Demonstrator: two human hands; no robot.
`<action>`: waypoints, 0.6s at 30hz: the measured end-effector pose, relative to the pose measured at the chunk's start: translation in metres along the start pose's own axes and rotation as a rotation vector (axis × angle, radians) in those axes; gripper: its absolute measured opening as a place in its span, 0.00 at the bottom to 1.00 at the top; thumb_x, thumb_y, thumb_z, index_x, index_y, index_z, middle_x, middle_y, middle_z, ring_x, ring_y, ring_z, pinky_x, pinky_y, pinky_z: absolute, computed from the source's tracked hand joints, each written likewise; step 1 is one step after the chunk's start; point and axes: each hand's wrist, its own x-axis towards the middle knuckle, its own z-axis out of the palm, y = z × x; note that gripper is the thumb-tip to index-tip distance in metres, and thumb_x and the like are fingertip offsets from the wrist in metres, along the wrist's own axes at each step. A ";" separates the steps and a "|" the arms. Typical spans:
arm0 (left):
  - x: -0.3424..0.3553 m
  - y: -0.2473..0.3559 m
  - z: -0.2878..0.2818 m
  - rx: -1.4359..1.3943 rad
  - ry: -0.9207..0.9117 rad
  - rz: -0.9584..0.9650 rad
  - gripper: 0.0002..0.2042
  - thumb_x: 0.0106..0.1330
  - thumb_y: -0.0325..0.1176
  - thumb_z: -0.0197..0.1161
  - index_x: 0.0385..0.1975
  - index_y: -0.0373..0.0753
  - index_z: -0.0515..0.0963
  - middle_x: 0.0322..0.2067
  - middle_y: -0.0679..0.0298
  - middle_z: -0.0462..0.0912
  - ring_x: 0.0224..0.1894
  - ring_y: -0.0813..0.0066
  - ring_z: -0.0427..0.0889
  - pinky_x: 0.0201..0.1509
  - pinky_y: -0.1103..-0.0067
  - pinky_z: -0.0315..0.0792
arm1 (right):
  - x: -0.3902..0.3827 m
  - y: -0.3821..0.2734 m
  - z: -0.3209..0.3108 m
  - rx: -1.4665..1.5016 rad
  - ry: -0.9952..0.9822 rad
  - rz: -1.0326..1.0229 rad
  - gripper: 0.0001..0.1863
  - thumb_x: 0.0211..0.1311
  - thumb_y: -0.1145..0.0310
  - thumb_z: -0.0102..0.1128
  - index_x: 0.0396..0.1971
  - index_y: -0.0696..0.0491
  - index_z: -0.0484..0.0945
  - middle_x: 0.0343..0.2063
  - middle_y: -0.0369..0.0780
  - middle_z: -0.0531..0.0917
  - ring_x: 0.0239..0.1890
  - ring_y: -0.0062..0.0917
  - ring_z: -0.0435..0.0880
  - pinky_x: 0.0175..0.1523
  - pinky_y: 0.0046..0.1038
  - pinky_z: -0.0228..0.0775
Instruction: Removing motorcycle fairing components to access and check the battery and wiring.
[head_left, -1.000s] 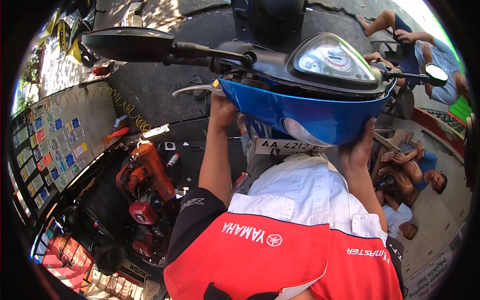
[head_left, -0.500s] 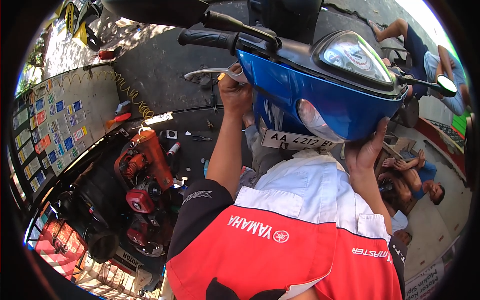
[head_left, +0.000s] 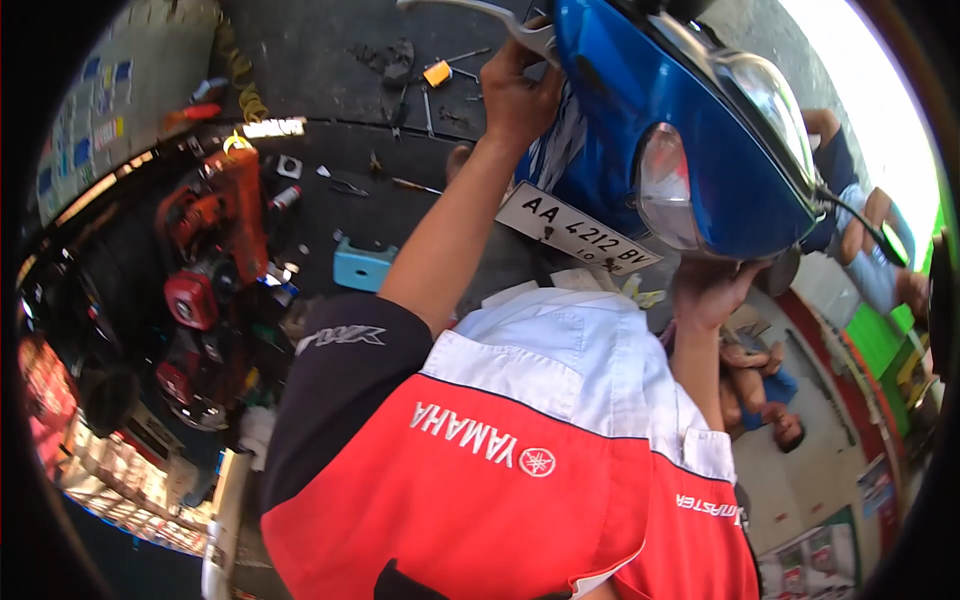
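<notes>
A blue scooter's front handlebar cover [head_left: 720, 170], with a clear lamp [head_left: 667, 190] set into it, fills the upper right. My left hand [head_left: 520, 95] grips the cover's left edge, close below the silver brake lever [head_left: 490, 15]; some fingertips are hidden behind it. From below, my right hand [head_left: 712, 290] holds the cover's lower edge, its fingers partly hidden under the rim. A white number plate [head_left: 578, 228] is tilted between my forearms. At the right, the mirror [head_left: 893, 243] juts out on a thin black stalk.
On the dark floor to the left lie a yellow-orange block [head_left: 437, 73], pliers [head_left: 349, 187], a screwdriver [head_left: 416, 186] and a light-blue plastic part [head_left: 363, 265]. An orange and red machine [head_left: 215, 230] stands farther left. Other people [head_left: 765, 385] sit at the right.
The view has swung, so the scooter's front sits higher and more tilted. Both hands stay on the cover. My right thumb no longer stands up against its face.
</notes>
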 end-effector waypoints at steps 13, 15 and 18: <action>0.031 -0.055 0.024 -0.144 -0.679 0.120 0.17 0.64 0.40 0.69 0.51 0.41 0.83 0.46 0.56 0.88 0.48 0.57 0.87 0.56 0.68 0.78 | 0.158 -0.067 -0.120 -1.669 -0.367 -0.791 0.22 0.74 0.58 0.56 0.60 0.54 0.73 0.61 0.43 0.76 0.63 0.32 0.73 0.68 0.37 0.62; 0.041 -0.048 0.034 -0.120 -0.793 0.166 0.18 0.65 0.44 0.67 0.51 0.43 0.85 0.45 0.57 0.88 0.47 0.58 0.86 0.55 0.65 0.77 | 0.157 -0.072 -0.107 -1.675 -0.390 -0.816 0.22 0.73 0.58 0.56 0.60 0.54 0.73 0.60 0.42 0.77 0.62 0.31 0.73 0.68 0.36 0.62; 0.058 -0.044 0.046 -0.151 -0.864 0.162 0.18 0.65 0.46 0.67 0.47 0.40 0.86 0.42 0.55 0.88 0.43 0.59 0.86 0.51 0.65 0.76 | 0.152 -0.078 -0.098 -1.675 -0.421 -0.840 0.21 0.73 0.57 0.57 0.58 0.53 0.74 0.59 0.41 0.77 0.62 0.30 0.74 0.68 0.36 0.62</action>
